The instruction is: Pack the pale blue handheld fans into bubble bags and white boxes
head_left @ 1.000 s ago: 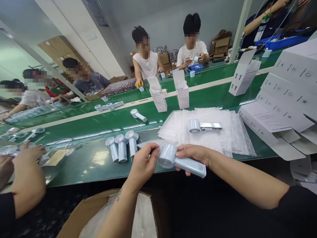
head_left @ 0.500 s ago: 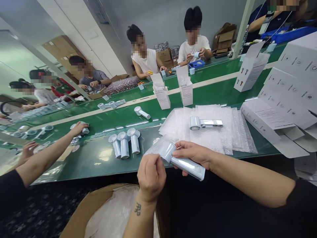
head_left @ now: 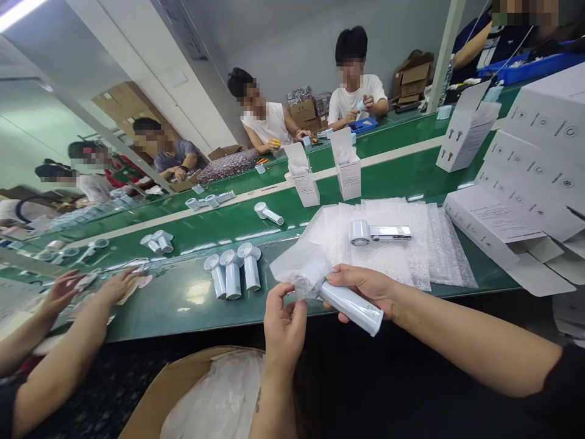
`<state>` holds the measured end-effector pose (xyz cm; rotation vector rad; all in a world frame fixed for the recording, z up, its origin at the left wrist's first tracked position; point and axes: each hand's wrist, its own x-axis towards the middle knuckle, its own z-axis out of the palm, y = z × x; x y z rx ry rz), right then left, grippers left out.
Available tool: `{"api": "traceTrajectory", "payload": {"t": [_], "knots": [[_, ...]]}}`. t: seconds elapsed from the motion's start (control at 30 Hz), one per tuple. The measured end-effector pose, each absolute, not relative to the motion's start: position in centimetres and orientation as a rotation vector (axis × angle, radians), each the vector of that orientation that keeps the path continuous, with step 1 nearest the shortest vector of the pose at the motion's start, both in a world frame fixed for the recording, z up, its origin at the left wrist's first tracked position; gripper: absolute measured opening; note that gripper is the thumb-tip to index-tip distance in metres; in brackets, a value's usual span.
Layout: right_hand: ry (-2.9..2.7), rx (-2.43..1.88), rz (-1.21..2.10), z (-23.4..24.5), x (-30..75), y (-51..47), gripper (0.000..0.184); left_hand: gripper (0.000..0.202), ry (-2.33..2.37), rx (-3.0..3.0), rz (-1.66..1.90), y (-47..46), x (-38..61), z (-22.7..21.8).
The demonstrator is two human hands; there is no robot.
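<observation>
Head cam: R hand wrapped tight round the handheld fan handle, at 6 o'clock, just past the counter edge. L hand pinches the bubble-wrap bag covering the fan's head, at its 9 o'clock. Risk imo: the thin pinch slips, the bag slides off, or the fan drops twd the cardboard box.
</observation>
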<state>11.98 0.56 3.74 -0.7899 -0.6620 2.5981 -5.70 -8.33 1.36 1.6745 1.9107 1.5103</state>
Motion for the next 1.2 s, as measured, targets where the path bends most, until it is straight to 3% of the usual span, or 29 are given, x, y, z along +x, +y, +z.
{"api": "traceTrajectory", "payload": {"t": [0.07,0.1,0.23,0.43,0.5,0.6,0.67,0.77,0.83,0.9,1.03,1.1,1.2], "knots": [[-0.673,-0.809,2.588,3.8,12.1,0.6,0.029,0.043,1.688,1.534,1.506,-8.1,-5.8,1.7],[-0.659,-0.818,2.592,3.7,12.0,0.6,0.027,0.043,1.648,1.532,1.524,-8.0,-5.8,1.7],[-0.550,-0.871,2.657,3.5,11.3,0.0,0.020,0.008,1.888,1.760,1.763,-7.7,-5.7,0.5],[-0.548,-0.985,2.448,3.3,9.7,-0.5,0.018,0.010,2.160,2.325,1.703,-8.5,-2.9,0.1],[-0.563,-0.962,2.606,3.1,9.5,-0.4,0.019,0.004,2.211,2.224,1.659,-8.4,-2.6,1.3],[-0.517,-0.954,2.931,2.9,9.3,0.3,0.023,0.013,2.284,2.019,1.573,-8.2,-2.8,3.2],[-0.570,-0.971,3.011,3.0,9.4,1.2,0.022,0.011,2.150,2.197,1.529,-8.3,-2.6,3.9],[-0.805,-1.001,2.871,3.7,9.5,2.2,0.025,0.015,1.688,2.727,1.408,-9.1,-2.2,3.9],[-0.901,-1.085,2.699,4.3,9.6,2.4,0.029,0.017,1.569,2.776,1.366,-9.5,-2.3,4.0],[-0.911,-1.151,2.603,4.9,9.6,2.1,0.026,0.011,1.767,2.502,1.425,-9.5,-2.8,4.2],[-0.980,-1.173,2.520,5.4,9.4,1.2,0.020,0.027,2.077,2.139,1.255,-8.7,-3.8,4.6],[-1.256,-1.236,2.370,5.7,9.2,1.2,0.012,0.019,2.077,2.205,1.202,-8.1,-4.1,4.6],[-1.839,-1.220,2.056,7.4,8.6,2.5,0.008,0.021,2.222,2.106,1.259,-7.0,-4.8,5.6]]}}
